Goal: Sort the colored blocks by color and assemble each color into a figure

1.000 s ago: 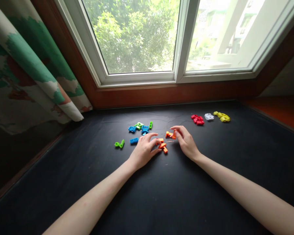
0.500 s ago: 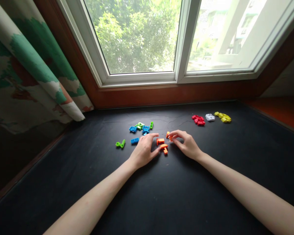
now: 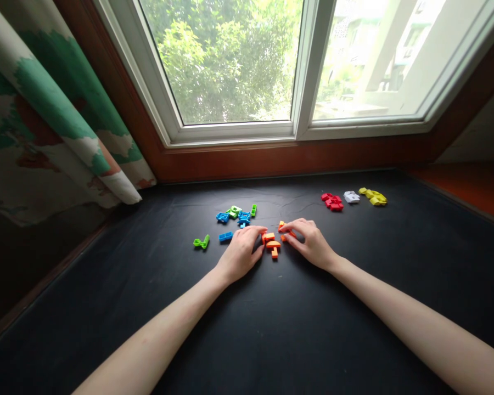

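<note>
Head view: T-shaped orange plastic piece (image 3: 274, 253) at 6 o'clock of curved orange plastic piece (image 3: 273, 244), nearer 5 half a second ago. Left hand (image 3: 241, 248), 9 o'clock, curled narrowly around orange plastic block (image 3: 269, 237); right hand (image 3: 310, 241), 3 o'clock, narrowed beside angular orange plastic piece (image 3: 281, 225). Grip, either hand: I cannot tell.

between the forearms (image 3: 181, 312), the black desk (image 3: 271, 334) lies open up to small orange plastic pieces (image 3: 273, 244) crowding the gap between left hand (image 3: 242, 249) and right hand (image 3: 313, 244); blue and green plastic pieces (image 3: 244, 217) obstruct beyond the left hand. bare desk flanks the right hand's outer side.
</note>
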`<state>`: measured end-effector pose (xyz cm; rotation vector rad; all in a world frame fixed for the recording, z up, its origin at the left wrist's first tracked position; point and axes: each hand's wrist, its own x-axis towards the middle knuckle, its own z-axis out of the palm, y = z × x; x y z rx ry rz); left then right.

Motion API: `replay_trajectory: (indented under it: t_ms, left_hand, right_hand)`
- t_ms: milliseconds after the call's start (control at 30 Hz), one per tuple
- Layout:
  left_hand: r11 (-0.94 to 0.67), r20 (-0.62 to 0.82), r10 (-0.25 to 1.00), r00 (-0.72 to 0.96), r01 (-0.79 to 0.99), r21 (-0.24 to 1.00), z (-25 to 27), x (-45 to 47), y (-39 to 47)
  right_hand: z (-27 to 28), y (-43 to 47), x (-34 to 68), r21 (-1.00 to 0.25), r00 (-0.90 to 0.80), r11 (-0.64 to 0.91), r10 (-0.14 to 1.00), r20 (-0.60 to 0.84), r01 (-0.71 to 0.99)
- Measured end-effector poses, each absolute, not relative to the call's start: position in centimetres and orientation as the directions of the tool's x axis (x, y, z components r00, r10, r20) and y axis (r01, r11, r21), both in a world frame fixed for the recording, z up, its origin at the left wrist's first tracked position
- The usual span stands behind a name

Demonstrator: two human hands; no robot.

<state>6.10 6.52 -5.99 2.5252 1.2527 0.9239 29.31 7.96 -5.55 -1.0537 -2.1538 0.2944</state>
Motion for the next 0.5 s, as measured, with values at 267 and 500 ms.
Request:
replay_trajectory:
  t_ms: [267, 500]
  left_hand:
    - [-0.638, 0.455, 0.763, 0.458, 0.644, 0.422, -5.9, 6.04, 6.67]
    - [-0.631, 0.462, 0.768, 0.443, 0.644, 0.432, -6.17, 6.02, 6.79]
  right_hand:
    - [-4.94, 7.29, 29.03, -0.319, -0.617, 0.785, 0.617, 0.489, 0.532]
    - [-5.21, 7.28, 28.92, -0.278, -0.669, 0.809, 0.586, 0.457, 0.519]
